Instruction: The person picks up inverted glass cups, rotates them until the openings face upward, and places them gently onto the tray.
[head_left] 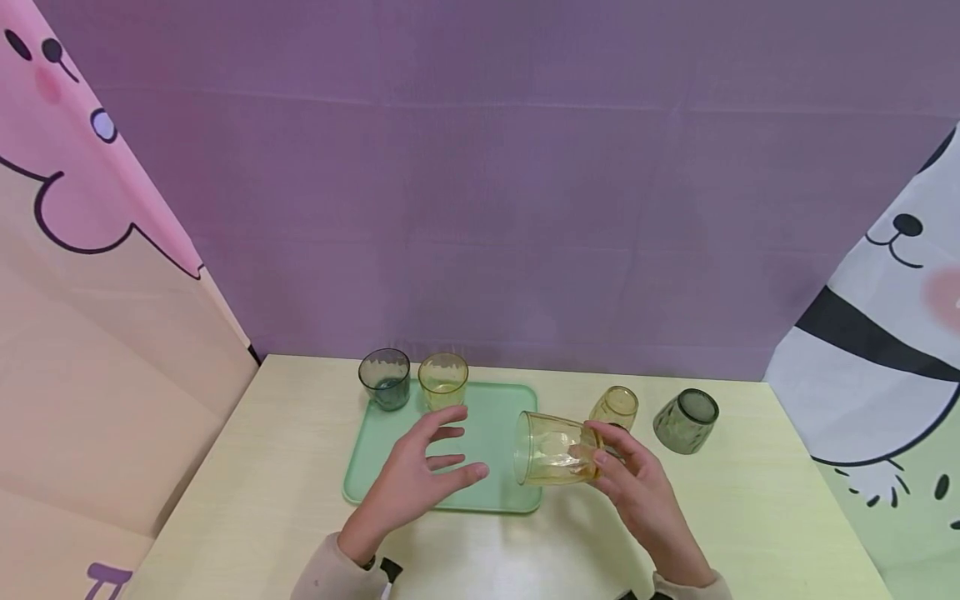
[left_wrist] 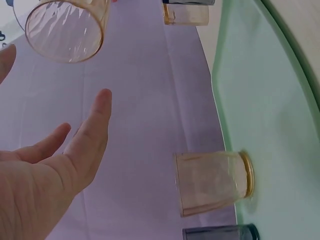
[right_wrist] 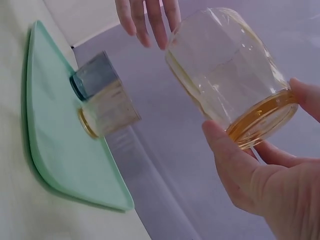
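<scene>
My right hand pinches a clear amber glass by its thick base. The glass lies on its side in the air, mouth turned left, close over the right edge of the green tray. Fingers and thumb grip opposite sides of the base in the right wrist view, where the glass shows ribbed walls. My left hand hovers above the tray with fingers spread, holding nothing, a little left of the glass's mouth. Upright at the tray's back left stand a yellow glass and a dark grey glass.
Right of the tray, a small amber glass and a dark green-grey glass stand upside down on the pale table. A purple cloth hangs behind the table, with printed cloths at both sides.
</scene>
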